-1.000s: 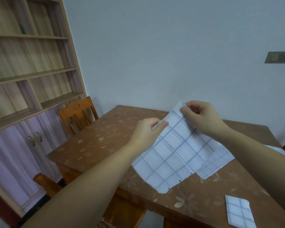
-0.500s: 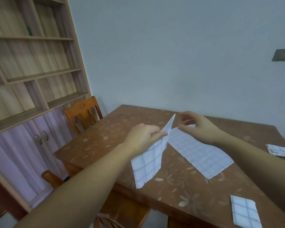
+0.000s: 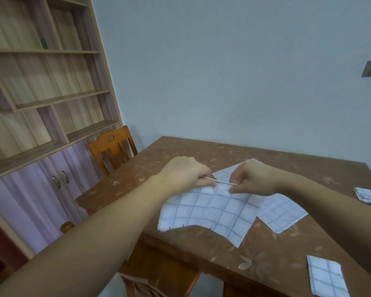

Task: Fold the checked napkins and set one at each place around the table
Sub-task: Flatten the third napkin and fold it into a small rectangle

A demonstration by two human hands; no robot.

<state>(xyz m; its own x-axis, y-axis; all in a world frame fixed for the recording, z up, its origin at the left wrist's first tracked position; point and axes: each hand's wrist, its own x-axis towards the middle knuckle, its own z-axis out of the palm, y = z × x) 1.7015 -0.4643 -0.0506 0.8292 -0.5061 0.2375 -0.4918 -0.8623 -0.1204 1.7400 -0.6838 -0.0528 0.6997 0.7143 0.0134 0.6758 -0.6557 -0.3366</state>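
Two bare hands hold one checked napkin [image 3: 212,211] by its far edge, low over a brown bench [image 3: 266,260] with a leaf pattern. The left hand [image 3: 186,174] pinches that edge at its left end and the right hand [image 3: 255,179] pinches it further right, so each grip is closed on the cloth. The hands are near each other, with a short taut stretch of edge between them. From that held edge the napkin slopes down and toward the person, white with blue lines. Its long axis runs left to right, in line with the held edge. Its near right corner seems to rest on the bench; its near left corner is blurred and appears to hang free by the bench's near edge

Just right of the held napkin, partly under it, a flat napkin [image 3: 281,215] lies unfolded. Well to its right and nearer the person lies a small folded napkin [image 3: 326,277]; well to its right and slightly farther off lies a second folded napkin [image 3: 368,196]. Far to its left stands a wooden chair [image 3: 111,148]

The step in hand looks like a fold. Since the loose cloth lies on the person's side of both grips, the held edge would likely travel toward the person to meet the near edge, both hands moving together, as neither is clearly nearer
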